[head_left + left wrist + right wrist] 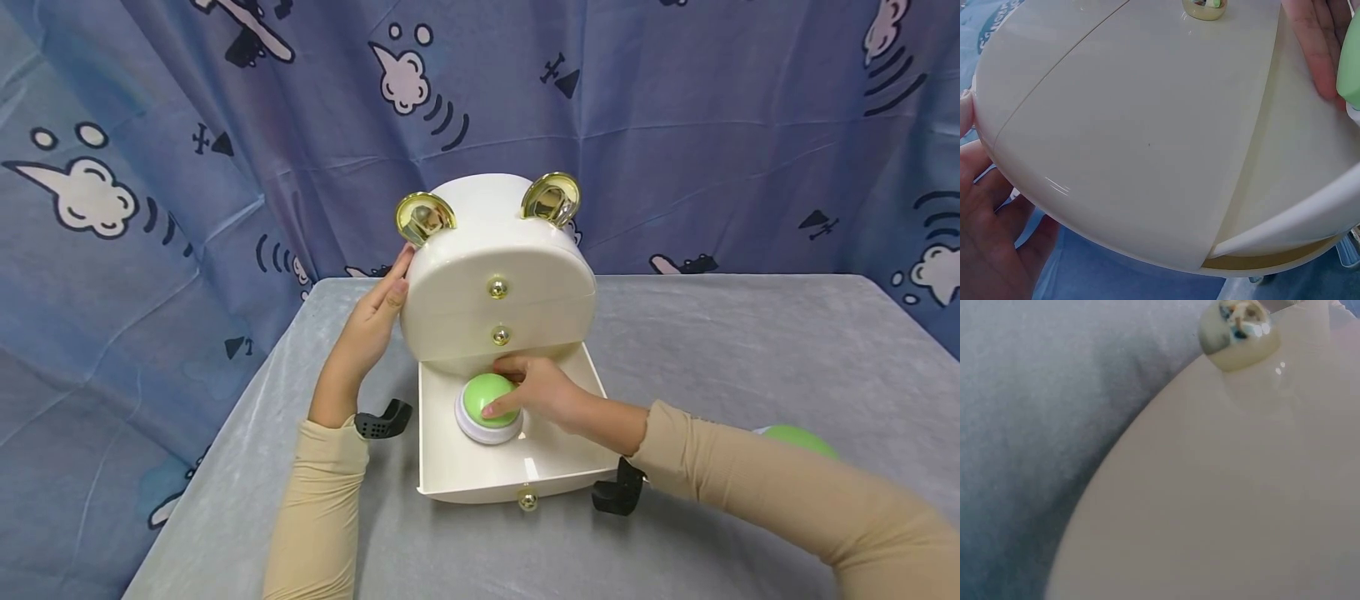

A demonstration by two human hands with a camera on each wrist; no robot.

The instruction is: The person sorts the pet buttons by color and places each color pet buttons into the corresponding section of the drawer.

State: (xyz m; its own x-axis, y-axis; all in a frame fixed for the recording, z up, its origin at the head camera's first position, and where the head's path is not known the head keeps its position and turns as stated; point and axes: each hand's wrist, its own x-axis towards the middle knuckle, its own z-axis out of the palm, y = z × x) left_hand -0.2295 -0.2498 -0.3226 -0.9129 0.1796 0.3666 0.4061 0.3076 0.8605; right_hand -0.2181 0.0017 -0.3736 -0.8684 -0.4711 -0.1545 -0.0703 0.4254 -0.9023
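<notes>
A white, rounded drawer box (450, 308) with gold ear shapes stands on the table, its bottom drawer (450, 471) pulled out. Inside the drawer sits a round green-domed button (486, 398) on a white base. My right hand (553, 392) holds it from the right, thumb on the dome's front and fingers behind. The left wrist view shows those fingers beside the green dome (1349, 69). Against the box's left side rests my left hand (371, 325), fingers extended along the wall. The right wrist view catches only the drawer front (1210, 487), not the hand.
Gold knobs mark two closed drawers above, and another knob (528, 500) juts from the open drawer's front. A second green-topped thing (798, 438) lies at right, partly hidden by my sleeve. Grey cloth (712, 333) covers the table; a blue patterned curtain (675, 167) hangs behind.
</notes>
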